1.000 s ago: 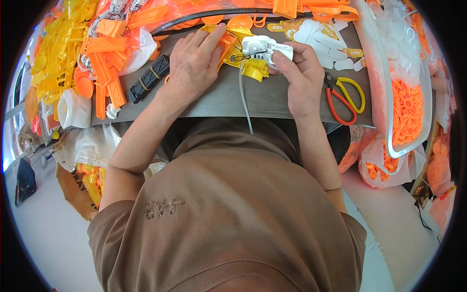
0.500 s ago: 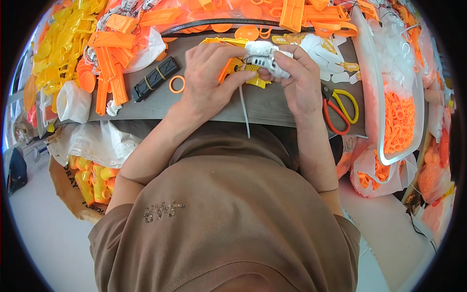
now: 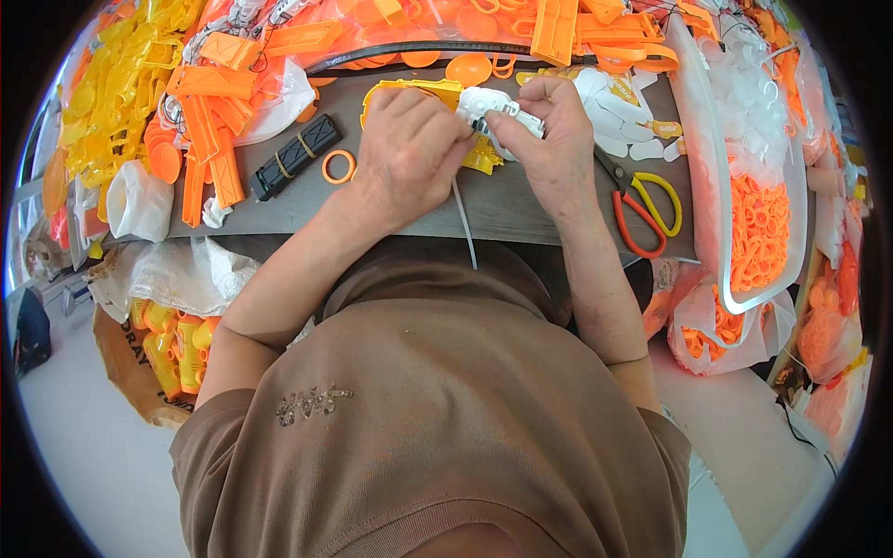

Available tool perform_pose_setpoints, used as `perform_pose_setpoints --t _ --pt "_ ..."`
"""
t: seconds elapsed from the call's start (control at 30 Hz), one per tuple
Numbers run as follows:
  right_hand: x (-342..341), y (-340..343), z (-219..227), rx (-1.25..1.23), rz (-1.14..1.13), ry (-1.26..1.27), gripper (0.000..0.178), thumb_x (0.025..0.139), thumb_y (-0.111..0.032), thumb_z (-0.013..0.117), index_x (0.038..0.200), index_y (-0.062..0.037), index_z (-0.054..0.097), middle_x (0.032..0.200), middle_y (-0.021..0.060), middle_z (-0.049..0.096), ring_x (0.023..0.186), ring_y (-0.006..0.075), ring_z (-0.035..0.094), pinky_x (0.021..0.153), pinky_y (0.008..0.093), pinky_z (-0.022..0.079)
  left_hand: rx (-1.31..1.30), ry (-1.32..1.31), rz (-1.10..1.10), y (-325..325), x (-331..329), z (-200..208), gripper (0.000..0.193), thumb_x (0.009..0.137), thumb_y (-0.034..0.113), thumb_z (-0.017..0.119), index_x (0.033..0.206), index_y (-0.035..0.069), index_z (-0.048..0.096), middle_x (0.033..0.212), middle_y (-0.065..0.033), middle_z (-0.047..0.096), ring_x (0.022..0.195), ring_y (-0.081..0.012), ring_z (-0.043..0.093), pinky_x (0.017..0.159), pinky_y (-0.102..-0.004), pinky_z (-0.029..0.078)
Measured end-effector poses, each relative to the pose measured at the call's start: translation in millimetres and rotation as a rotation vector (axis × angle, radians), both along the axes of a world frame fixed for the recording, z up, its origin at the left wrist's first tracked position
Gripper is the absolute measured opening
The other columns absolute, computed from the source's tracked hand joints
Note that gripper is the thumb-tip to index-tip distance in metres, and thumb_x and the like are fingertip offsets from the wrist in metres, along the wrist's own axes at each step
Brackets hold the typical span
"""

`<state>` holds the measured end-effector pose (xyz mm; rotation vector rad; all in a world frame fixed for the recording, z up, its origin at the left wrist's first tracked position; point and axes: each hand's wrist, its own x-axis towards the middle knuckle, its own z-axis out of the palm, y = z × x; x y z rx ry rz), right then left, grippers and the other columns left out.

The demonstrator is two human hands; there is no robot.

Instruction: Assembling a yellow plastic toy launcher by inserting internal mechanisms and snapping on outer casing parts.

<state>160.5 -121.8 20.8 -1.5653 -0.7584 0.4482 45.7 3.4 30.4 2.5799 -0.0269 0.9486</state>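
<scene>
My right hand (image 3: pixel 556 149) pinches a white plastic mechanism (image 3: pixel 476 100) between thumb and fingers, above the grey work table. Beside it, my left hand (image 3: pixel 409 158) is closed, its curled fingertips close to the mechanism. Whatever those fingers grip is hidden. Behind and under the hands lies a yellow plastic shell (image 3: pixel 437 90), with a yellow piece (image 3: pixel 483 156) showing between them. From below my left hand a thin pale strip (image 3: pixel 464 226) hangs toward the table's front edge. Left of that hand lie an orange ring (image 3: pixel 339 166) and a black ribbed block (image 3: pixel 296 156) with a band around it.
Scissors (image 3: pixel 648 216) with one red and one yellow handle lie right of my hands. Farther right stands a clear bin (image 3: pixel 730 305) of orange rings and translucent parts. Orange parts (image 3: pixel 212 130) and yellow parts (image 3: pixel 121 84) heap up at the left. White stickers (image 3: pixel 609 107) lie behind.
My left hand has curled tighter, and the orange piece that showed by its fingers is now hidden. The white mechanism has tilted and moved slightly left. More of the yellow shell shows.
</scene>
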Motion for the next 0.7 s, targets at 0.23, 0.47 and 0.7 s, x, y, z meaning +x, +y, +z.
perform_pose_setpoints --t 0.23,0.47,0.7 --pt "0 4 -10 0.037 -0.079 0.207 0.038 0.075 -0.012 0.073 0.101 -0.0001 0.048 0.094 0.0105 0.055 0.086 0.0109 0.052 0.069 0.0240 0.046 0.012 -0.035 -0.034 -8 -3 -4 0.019 0.064 0.004 0.070 0.079 0.006 0.059 0.077 -0.0044 0.058 0.071 -0.0220 0.054 0.070 -0.0348 0.039" --pt "-5 2 0 -0.005 -0.076 0.039 0.035 0.075 -0.009 0.071 0.101 -0.0002 0.049 0.094 0.0087 0.056 0.084 0.0121 0.055 0.074 0.0243 0.046 0.169 0.033 -0.154 15 2 9 0.027 0.060 0.006 0.072 0.085 0.008 0.060 0.082 -0.0047 0.055 0.078 -0.0223 0.054 0.072 -0.0353 0.040" --pt "-6 2 12 0.035 0.037 0.071 0.033 0.077 -0.007 0.069 0.102 0.0000 0.049 0.091 0.0100 0.061 0.084 0.0119 0.057 0.074 0.0251 0.046 0.237 0.119 -0.256 18 19 27 0.032 0.067 0.007 0.066 0.098 0.006 0.056 0.094 -0.0071 0.056 0.085 -0.0244 0.055 0.076 -0.0372 0.043"
